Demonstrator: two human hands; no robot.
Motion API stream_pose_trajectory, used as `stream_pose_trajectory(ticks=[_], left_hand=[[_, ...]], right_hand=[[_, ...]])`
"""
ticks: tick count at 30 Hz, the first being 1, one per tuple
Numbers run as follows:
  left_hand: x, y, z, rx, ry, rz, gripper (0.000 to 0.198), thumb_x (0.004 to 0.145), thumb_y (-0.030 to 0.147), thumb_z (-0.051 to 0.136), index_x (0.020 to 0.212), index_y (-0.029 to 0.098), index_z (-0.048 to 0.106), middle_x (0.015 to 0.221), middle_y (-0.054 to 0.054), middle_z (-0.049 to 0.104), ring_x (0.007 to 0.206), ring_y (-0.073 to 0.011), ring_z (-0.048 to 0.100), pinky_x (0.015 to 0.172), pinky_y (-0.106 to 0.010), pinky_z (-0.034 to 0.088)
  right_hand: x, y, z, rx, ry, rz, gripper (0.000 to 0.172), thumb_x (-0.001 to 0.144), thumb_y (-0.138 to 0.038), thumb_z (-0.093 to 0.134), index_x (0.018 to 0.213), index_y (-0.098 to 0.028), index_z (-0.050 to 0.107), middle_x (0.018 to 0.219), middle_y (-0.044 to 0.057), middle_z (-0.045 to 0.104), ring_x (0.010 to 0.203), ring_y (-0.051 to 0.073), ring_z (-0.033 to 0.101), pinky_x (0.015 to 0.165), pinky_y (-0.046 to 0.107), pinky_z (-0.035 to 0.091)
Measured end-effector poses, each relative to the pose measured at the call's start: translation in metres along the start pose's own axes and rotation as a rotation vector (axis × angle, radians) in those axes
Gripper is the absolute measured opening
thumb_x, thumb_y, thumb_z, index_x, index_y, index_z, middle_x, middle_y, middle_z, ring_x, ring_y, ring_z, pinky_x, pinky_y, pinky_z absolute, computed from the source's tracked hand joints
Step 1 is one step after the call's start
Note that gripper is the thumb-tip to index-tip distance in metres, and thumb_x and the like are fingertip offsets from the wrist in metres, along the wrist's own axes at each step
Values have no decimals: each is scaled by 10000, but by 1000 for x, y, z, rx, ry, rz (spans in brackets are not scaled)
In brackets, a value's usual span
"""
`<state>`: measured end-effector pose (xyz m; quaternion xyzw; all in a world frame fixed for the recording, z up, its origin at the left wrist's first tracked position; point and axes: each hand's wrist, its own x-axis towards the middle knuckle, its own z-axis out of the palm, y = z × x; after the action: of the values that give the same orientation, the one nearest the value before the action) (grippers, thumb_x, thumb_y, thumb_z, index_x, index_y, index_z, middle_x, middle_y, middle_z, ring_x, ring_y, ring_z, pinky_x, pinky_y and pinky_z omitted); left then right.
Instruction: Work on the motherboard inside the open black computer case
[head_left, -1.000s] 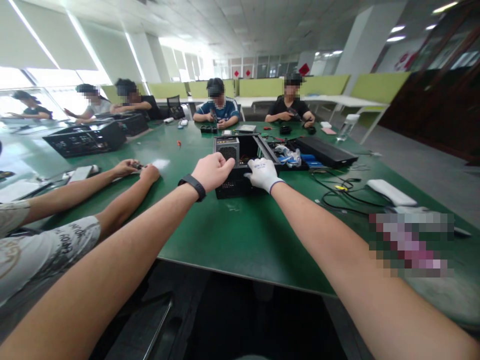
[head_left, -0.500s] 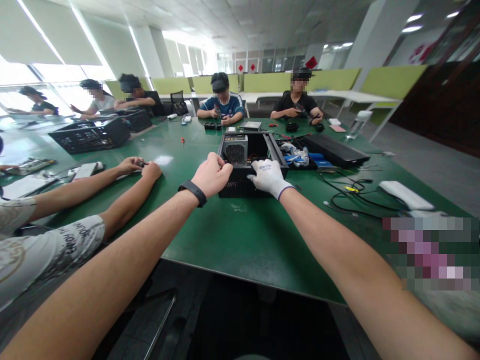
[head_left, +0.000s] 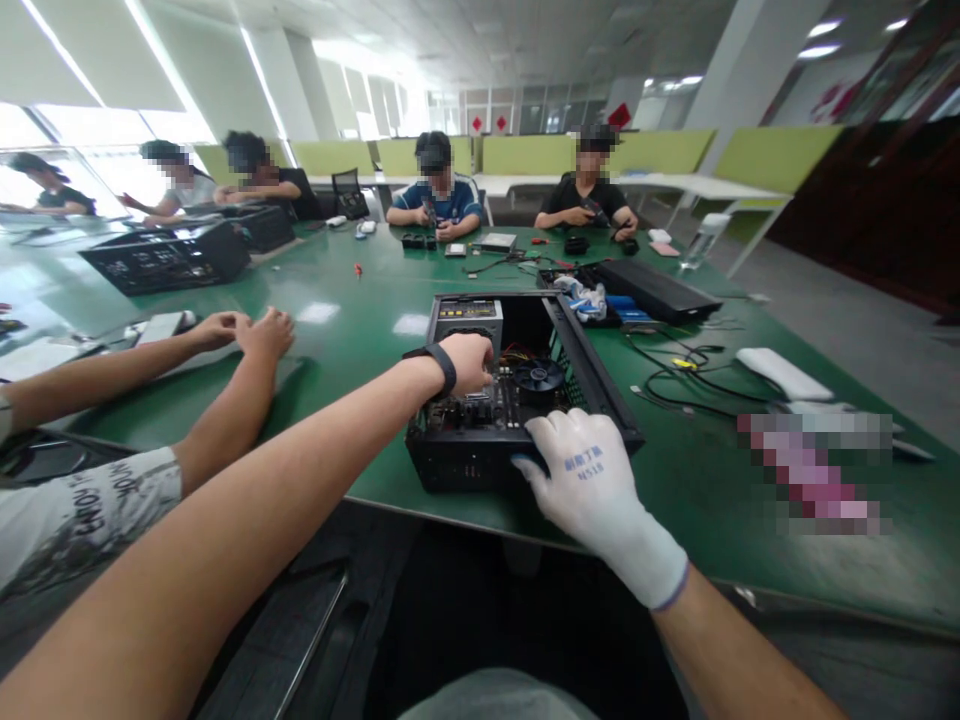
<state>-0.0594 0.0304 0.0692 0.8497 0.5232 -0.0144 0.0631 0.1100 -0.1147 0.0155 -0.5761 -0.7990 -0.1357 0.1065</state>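
An open black computer case [head_left: 465,462] lies on the green table close to its front edge. Inside it show a grey power supply [head_left: 475,318], a round black fan [head_left: 537,375] and a circuit board, partly covered by my arm. My bare left hand [head_left: 471,362], with a black band at the wrist, reaches into the case beside the power supply. Its fingers are curled downward, and whatever is in them is hidden. My right hand [head_left: 581,465], in a white glove, grips the near rim of the case at the right, thumb outside and fingers over the edge.
A co-worker's hands [head_left: 244,335] are at the left. Right of the case lie a black tray with gloves [head_left: 585,298], a black panel [head_left: 652,290], loose cables [head_left: 667,375] and a white object [head_left: 786,374]. More cases [head_left: 169,250] and seated people are farther back.
The case has come toward me, nearer the table edge. My left hand has gone from its near left corner into the inside; my right hand still holds the near rim.
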Motion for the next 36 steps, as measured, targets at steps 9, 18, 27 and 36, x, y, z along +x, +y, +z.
stream_pose_trajectory(ticks=[9,18,27,36], left_hand=[[0,46,9,301,-300,19,480,598,320,850,1035,147,755,1084,-123,736,994,-275,678,858,-282,529],[22,34,50,376,-451,28,682,455,356,895,1084,128,759,1078,-163,736,1003,-323,681,860,-329,548],[34,31,66,404,-474,54,767,433,301,910,1153,114,725,1135,-165,724,1016,-312,685,891,-319,543],[32,34,65,377,-448,13,736,434,295,908,1129,121,738,1098,-154,737,1009,-320,687,900,-326,542]], right_hand=[[-69,-10,-21,133,12,-23,209,807,-361,666,962,-226,628,837,48,594,789,228,455,711,363,223],[-78,-14,-25,147,33,-21,150,785,-341,659,877,-233,610,783,42,581,746,223,446,680,364,204],[-78,-14,-22,160,8,-6,185,795,-371,647,914,-233,618,807,48,593,766,228,453,690,371,216],[-78,-14,-20,153,26,-14,184,803,-383,633,907,-232,615,795,49,580,756,228,450,687,376,217]])
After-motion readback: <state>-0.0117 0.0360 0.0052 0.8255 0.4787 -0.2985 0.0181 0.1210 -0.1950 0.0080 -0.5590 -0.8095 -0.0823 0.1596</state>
